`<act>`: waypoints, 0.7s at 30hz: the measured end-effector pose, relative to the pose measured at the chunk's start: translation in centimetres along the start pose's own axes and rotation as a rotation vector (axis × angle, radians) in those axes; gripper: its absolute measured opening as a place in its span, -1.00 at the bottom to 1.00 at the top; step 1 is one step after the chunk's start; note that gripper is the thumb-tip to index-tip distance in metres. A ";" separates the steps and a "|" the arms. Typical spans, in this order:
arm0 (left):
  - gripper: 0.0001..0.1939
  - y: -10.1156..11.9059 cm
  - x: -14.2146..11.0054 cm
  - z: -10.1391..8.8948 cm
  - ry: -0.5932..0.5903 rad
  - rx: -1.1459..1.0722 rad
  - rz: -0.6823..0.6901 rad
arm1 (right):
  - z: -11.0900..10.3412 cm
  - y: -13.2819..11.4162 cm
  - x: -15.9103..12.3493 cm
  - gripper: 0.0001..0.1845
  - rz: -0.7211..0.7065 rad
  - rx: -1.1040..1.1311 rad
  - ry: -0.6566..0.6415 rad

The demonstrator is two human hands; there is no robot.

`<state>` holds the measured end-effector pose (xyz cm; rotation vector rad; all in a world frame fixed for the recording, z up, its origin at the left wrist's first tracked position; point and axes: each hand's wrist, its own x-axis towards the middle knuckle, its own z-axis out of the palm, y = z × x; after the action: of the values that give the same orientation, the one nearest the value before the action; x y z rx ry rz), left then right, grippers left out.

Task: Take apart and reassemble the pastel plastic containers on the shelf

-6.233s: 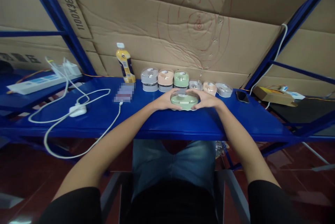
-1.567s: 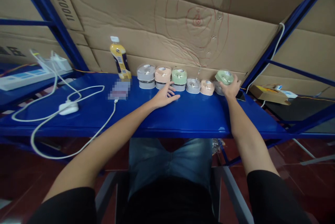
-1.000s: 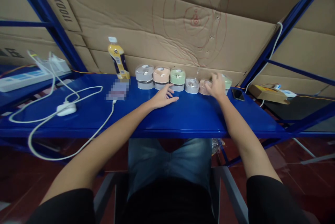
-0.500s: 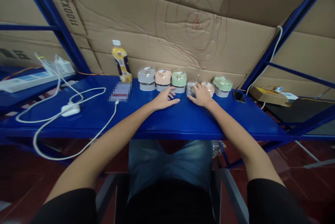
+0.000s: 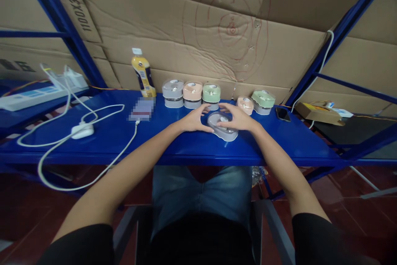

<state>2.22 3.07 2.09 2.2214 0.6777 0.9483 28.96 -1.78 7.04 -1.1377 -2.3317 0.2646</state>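
A grey rounded box [image 5: 227, 132] with a clear top sits tilted in front of the row, near the middle of the blue table. My right hand [image 5: 238, 118] grips it from the right, thumb across its top and fingers at its far side. My left hand [image 5: 195, 119] is open at its left, fingers apart, the thumb tip close to the box's edge; whether it touches I cannot tell. Behind the hands stand similar boxes: a grey one [image 5: 173, 90], a peach one [image 5: 192, 92] and a green one [image 5: 211, 92]. To the right are a low peach box [image 5: 245, 105] and another green one [image 5: 263, 100].
A yellow drink bottle [image 5: 143, 75] stands at the back left, with a blurred-out flat item [image 5: 142, 109] before it. White cables, a white charger [image 5: 82, 131] and a power strip [image 5: 40, 94] lie at left. A phone [image 5: 283, 114] and an open carton [image 5: 319, 114] are at right.
The grey box has come out of the row toward me and to the left, with my right hand on it. My left hand has barely moved, its fingers now more curved.
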 end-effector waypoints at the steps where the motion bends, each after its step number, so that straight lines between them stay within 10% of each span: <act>1: 0.32 0.0 -0.1 0.0 -0.026 -0.013 0.028 | 0.0 -0.1 0.0 0.04 -0.064 0.040 0.014; 13: 0.17 -0.9 -0.3 0.7 -0.047 0.174 0.101 | 0.6 0.3 -0.1 -0.10 -0.134 0.036 -0.010; 21: -0.42 0.6 -0.9 -0.2 -0.087 0.260 0.042 | -2.6 4.8 -1.3 -0.20 0.218 0.038 0.078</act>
<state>1.63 2.16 2.24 2.4967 0.7533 0.8169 34.22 0.11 6.85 -1.3602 -2.1271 0.3358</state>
